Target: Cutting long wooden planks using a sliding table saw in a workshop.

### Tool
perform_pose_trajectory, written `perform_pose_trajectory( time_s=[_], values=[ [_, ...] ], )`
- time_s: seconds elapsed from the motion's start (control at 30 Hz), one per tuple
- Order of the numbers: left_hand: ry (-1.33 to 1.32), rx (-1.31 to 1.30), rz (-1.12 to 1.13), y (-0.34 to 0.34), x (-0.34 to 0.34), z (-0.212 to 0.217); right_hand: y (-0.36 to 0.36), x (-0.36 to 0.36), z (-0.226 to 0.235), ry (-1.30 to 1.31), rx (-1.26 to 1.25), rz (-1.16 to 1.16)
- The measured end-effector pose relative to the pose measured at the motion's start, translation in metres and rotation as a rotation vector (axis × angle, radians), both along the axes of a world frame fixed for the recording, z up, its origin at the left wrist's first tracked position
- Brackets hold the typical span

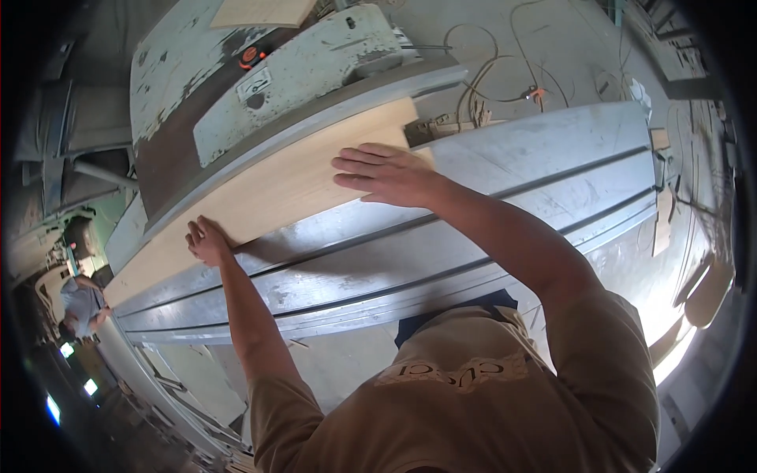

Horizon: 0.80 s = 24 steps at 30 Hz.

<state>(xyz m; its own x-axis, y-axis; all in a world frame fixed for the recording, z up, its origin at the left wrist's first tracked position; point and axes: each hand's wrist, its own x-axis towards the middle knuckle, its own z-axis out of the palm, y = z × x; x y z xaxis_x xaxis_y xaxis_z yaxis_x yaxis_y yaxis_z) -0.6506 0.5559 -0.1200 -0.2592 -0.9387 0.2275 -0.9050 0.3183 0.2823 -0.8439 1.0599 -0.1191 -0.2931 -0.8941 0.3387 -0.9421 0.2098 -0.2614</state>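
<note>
A long, pale wooden board (pixel 292 185) lies on a grey metal machine table (pixel 544 142) with long slots. Its far edge runs along a straight metal fence (pixel 315 112), and its right end has a stepped corner. My left hand (pixel 207 241) grips the board's near edge, fingers bent over the top. Farther right, my right hand (pixel 386 175) lies flat on the board's upper face near the stepped end, fingers stretched toward the left. Both forearms reach across the slotted table.
Behind the fence stands a worn, pale machine body (pixel 296 83) with an orange-and-black knob (pixel 251 56). Another wooden panel (pixel 264 11) rests at the top. Cables (pixel 512 59) and wood scraps lie on the floor beyond. At far left, another person (pixel 83 303) is near the board's other end.
</note>
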Motion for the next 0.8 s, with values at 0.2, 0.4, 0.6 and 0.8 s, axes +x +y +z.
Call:
perform_pose_trajectory(
  time_s=[0.2, 0.4, 0.6, 0.8],
  values=[
    [-0.089, -0.035, -0.098, 0.13, -0.053, -0.03, -0.003, -0.001, 0.006, 0.001, 0.032, -0.005],
    [-0.036, -0.006, -0.044, 0.208, -0.082, -0.003, -0.015, 0.004, -0.011, -0.075, -0.047, -0.037],
    [-0.065, 0.046, -0.015, 0.213, -0.088, -0.002, -0.021, 0.004, -0.029, 0.052, -0.49, -0.239],
    [-0.062, 0.059, -0.022, 0.21, -0.085, -0.004, -0.021, 0.009, -0.028, -0.124, -0.207, -0.138]
  ],
)
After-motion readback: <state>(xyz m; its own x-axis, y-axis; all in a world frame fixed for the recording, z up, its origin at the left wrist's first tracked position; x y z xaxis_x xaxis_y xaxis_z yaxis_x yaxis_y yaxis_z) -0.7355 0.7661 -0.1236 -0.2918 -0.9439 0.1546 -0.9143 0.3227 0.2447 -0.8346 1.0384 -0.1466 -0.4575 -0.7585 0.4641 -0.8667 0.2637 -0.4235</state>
